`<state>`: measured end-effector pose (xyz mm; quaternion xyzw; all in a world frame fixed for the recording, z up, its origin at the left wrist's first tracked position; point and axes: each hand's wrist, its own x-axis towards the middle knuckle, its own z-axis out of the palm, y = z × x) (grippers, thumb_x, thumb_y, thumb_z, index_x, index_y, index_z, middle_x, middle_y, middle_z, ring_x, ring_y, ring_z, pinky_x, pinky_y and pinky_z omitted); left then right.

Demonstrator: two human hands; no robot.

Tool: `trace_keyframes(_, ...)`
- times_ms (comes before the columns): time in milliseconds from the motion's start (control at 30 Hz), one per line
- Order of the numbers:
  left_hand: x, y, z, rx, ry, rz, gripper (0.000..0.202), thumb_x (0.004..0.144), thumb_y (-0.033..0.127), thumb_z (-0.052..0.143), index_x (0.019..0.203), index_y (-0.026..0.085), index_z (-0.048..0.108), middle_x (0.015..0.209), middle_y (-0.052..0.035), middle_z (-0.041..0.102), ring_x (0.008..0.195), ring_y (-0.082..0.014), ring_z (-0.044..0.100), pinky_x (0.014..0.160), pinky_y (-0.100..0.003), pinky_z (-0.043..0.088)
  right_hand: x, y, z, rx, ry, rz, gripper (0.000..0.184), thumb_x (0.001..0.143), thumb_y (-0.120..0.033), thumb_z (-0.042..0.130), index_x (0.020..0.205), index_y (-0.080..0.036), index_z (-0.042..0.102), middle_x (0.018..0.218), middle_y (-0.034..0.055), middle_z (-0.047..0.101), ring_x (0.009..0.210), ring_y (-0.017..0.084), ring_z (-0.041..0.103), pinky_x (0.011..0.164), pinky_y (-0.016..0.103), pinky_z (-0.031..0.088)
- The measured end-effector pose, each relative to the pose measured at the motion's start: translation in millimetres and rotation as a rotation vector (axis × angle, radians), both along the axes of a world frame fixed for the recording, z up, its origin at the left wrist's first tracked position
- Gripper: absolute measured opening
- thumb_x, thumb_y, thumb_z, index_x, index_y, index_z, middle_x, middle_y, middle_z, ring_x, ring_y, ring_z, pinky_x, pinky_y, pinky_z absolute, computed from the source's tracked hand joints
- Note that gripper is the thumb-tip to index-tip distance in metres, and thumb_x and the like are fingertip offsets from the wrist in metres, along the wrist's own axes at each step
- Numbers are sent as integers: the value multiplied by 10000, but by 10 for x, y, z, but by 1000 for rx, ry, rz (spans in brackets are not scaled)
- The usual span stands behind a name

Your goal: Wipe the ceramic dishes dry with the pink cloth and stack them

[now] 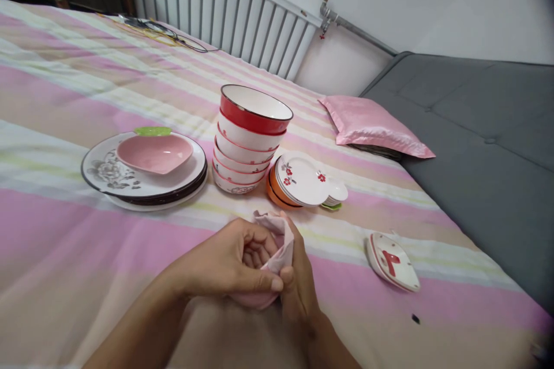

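Note:
A pink bowl (255,300), mostly hidden, is between my hands low in the middle of the view. A pale pink cloth (283,245) is bunched over its rim. My left hand (236,256) has its fingers curled in at the cloth and its thumb pressed along the edge. On the other side, my right hand (298,277) wraps round the bowl and cloth, its thumb tip close to the left one. Just beyond them rises a leaning stack of red-rimmed white bowls (246,153).
Left of the stack are dark-rimmed plates (101,164) topped by a pink heart-shaped dish (156,154). Rightward are flowered plates (303,181), small dishes (337,191) and white-and-red dishes (392,262). A pink cushion (376,124), cables (160,31) and a grey headboard (485,138) lie farther off.

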<state>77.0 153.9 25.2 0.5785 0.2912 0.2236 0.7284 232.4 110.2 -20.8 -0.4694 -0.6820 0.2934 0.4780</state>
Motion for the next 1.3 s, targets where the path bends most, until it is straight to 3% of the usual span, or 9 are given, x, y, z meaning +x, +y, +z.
trace_keyframes(100, -31, -23, 36, -27, -46, -39, 205, 659, 253, 749, 701, 131, 589, 646, 19, 567, 565, -85, 468, 526, -202, 346, 37, -51, 72, 93, -29, 61, 563, 951, -500, 260, 1446, -240, 204, 1465, 109, 339, 1318, 274, 387, 1042, 477, 384)
trace_keyframes(233, -1, -33, 58, -49, -119, -57, 170, 677, 237, 736, 696, 128, 606, 652, 9, 593, 618, -112, 537, 576, -217, 397, 39, -92, 90, 271, -108, -112, 541, 952, -427, 286, 1450, -231, 209, 1456, 124, 321, 1315, 308, 363, 1031, 512, 367)
trace_keyframes(367, 41, 2, 13, -66, -71, -17, 236, 665, 296, 754, 718, 110, 620, 638, 14, 593, 580, -99, 530, 510, -189, 365, 23, -48, 57, 346, -200, -208, 541, 949, -347, 299, 1461, -198, 202, 1475, 127, 300, 1351, 309, 305, 1060, 535, 319)
trace_keyframes(533, 22, 22, -28, -142, -88, -11, 279, 652, 325, 770, 730, 97, 629, 644, 9, 620, 574, -94, 559, 528, -184, 418, 29, 9, 28, 425, -327, -169, 546, 940, -262, 309, 1465, -170, 189, 1496, 119, 279, 1375, 298, 270, 1076, 543, 296)
trace_keyframes(667, 10, 21, -17, -120, -48, 4, 258, 672, 316, 760, 685, 99, 622, 612, -6, 637, 543, -97, 573, 455, -159, 375, 32, -1, 31, 515, -421, -111, 523, 931, -194, 304, 1450, -178, 244, 1486, 91, 307, 1379, 287, 261, 1100, 533, 255)
trace_keyframes(933, 5, 50, -56, -115, -66, 49, 241, 647, 268, 759, 711, 113, 585, 616, 3, 622, 506, -74, 507, 421, -148, 361, 91, 46, 10, 264, -257, -53, 508, 953, -249, 295, 1456, -244, 217, 1466, 65, 354, 1348, 236, 327, 1085, 478, 319)
trace_keyframes(1167, -47, 65, -121, -113, -19, 83, 245, 689, 309, 714, 786, 121, 590, 660, 1, 589, 465, -74, 471, 366, -166, 373, 98, 85, -21, 33, -23, -24, 447, 981, -346, 268, 1424, -295, 294, 1468, 29, 357, 1351, 217, 323, 1105, 462, 296)
trace_keyframes(1300, -57, 78, -123, -93, -41, 95, 265, 708, 327, 711, 815, 113, 596, 710, -16, 595, 541, -87, 500, 434, -176, 392, 88, 115, -47, -95, 156, -26, 428, 985, -387, 277, 1398, -306, 353, 1471, 9, 368, 1365, 195, 311, 1121, 418, 277)
